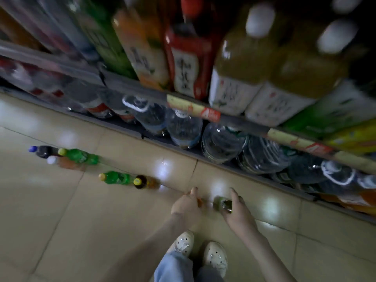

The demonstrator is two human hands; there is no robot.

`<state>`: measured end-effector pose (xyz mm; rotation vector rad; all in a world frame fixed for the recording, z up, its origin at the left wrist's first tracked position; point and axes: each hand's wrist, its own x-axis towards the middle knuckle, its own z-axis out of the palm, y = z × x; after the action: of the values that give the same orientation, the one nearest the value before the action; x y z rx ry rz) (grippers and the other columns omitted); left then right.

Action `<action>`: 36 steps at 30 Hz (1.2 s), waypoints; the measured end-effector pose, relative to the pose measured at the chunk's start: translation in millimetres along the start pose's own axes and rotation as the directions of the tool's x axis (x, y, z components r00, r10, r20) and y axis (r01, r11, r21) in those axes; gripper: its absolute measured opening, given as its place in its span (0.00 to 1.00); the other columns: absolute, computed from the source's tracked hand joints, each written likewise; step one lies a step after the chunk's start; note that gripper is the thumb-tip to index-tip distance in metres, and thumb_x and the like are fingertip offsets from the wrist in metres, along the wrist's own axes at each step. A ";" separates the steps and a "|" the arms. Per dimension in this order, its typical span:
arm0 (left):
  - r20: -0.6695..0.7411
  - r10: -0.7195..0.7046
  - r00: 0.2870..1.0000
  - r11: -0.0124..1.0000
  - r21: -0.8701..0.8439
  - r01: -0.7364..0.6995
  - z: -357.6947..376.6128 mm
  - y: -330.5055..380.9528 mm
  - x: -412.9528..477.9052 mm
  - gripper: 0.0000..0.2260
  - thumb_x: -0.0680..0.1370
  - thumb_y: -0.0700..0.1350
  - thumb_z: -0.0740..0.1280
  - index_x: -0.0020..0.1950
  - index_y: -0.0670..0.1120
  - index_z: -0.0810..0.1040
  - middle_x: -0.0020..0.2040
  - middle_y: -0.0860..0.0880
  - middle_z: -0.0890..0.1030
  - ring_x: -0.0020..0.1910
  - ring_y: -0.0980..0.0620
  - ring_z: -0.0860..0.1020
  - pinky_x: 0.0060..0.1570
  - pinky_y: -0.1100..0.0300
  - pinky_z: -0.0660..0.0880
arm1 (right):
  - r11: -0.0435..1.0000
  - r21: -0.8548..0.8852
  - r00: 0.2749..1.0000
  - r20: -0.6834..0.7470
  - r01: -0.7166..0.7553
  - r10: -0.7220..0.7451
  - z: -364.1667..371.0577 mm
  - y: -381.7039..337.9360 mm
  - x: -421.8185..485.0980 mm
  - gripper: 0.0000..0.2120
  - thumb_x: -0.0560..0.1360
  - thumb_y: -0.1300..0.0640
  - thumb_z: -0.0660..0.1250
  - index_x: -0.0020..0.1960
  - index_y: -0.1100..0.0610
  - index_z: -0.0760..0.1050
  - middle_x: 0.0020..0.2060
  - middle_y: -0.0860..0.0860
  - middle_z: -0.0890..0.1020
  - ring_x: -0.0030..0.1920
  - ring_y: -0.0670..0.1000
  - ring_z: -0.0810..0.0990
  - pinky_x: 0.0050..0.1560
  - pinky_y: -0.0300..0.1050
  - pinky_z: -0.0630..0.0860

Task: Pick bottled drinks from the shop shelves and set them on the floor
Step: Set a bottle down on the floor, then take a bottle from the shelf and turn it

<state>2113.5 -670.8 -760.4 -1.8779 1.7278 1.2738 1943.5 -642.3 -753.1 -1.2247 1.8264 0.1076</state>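
The right hand (237,210) grips a green bottle (220,202) from above, thumb on one side and fingers curled round the other. The bottle is small, with a dark label, and sits low over the floor (85,216) just ahead of the shoes (215,259); I cannot tell whether it touches the tile. The left hand (186,204) is beside it, fingers curled round an orange bottle (199,202) of which only a sliver shows.

Further left a row of five bottles (117,177) stands on the tiles – dark with a blue cap, two green, one orange, one amber (all blurred).

The bottom shelf (168,146) runs close behind the hands, packed with big water jugs (183,129). Above it, tall tea bottles (189,58) lean into view – orange, red, yellow-green.

Their labels carry Chinese characters, too smeared to read. The yellow and red price strip (193,107) is also unreadable.
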 end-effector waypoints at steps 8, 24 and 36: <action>-0.272 0.128 0.954 0.984 -0.085 -0.156 -206.4 54.7 -196.1 0.19 0.80 0.51 0.59 0.70 0.48 0.65 0.61 0.44 0.78 0.57 0.42 0.77 0.56 0.50 0.75 | 0.941 0.090 0.938 -0.157 0.327 -0.310 -168.6 -170.1 -159.4 0.25 0.78 0.55 0.65 0.73 0.48 0.63 0.68 0.50 0.71 0.59 0.48 0.76 0.54 0.42 0.74; -0.687 0.464 0.559 0.847 0.161 -0.506 -503.1 -15.3 -308.1 0.19 0.82 0.48 0.58 0.73 0.50 0.62 0.64 0.48 0.72 0.50 0.48 0.78 0.40 0.56 0.75 | 0.728 0.112 0.601 -0.655 0.676 -0.458 -248.2 -450.6 -272.4 0.34 0.78 0.58 0.66 0.76 0.43 0.52 0.68 0.45 0.66 0.60 0.38 0.70 0.53 0.34 0.73; -0.619 0.617 0.486 0.780 0.395 -0.486 -595.9 -11.6 -302.6 0.31 0.80 0.44 0.61 0.79 0.54 0.48 0.77 0.39 0.53 0.74 0.38 0.58 0.66 0.48 0.66 | 0.838 -0.381 0.540 -0.643 0.391 -0.544 -266.2 -560.7 -260.8 0.37 0.77 0.54 0.64 0.78 0.43 0.45 0.78 0.55 0.50 0.75 0.58 0.49 0.73 0.58 0.54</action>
<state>2397.3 -898.0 -199.5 -1.9070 2.9533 0.4340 2235.7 -880.8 -195.4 -2.0878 2.0769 -0.6331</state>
